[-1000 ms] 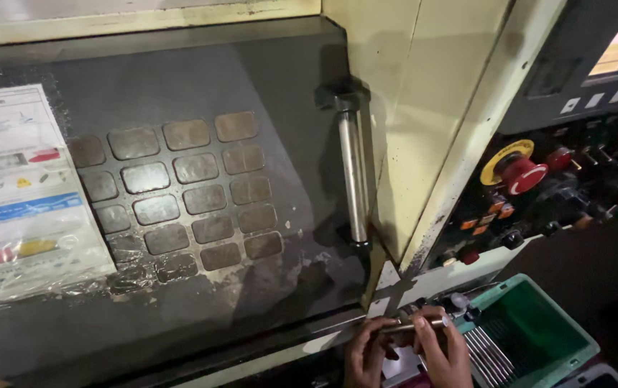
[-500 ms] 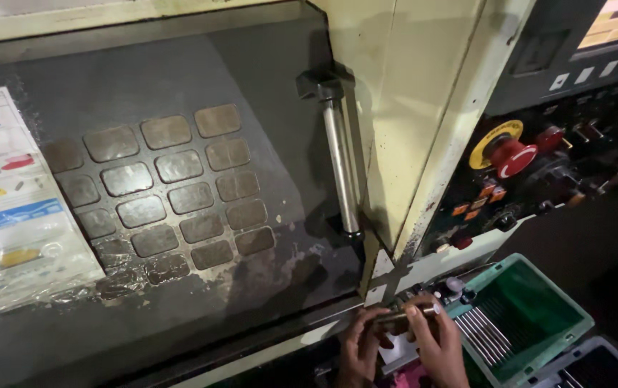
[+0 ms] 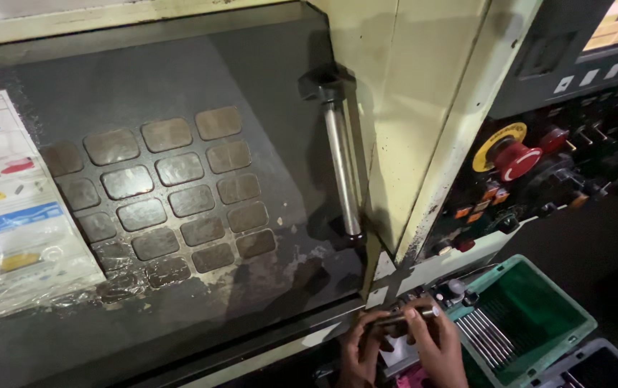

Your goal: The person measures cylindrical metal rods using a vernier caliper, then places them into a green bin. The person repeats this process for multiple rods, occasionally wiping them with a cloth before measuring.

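Down at the bottom edge of my view, both hands are closed around one small metal rod, held level between them just below the machine's lower sill. My left hand pinches the rod's dark left end with curled fingers, and my right hand wraps its fingertips over the brighter right end, whose tip pokes out toward the green plastic bin. That bin sits just beside my right hand, and a row of thin metal rods lies along its floor. A grey bin sits beyond it in the corner. Above my hands is the machine door, dark and grimy, with a grid of rounded window panes and a vertical steel handle at its right edge. A plastic-wrapped sheet is stuck to the door's left side. To the right, the control panel carries a red emergency stop button on a yellow ring, among smaller knobs and switches.
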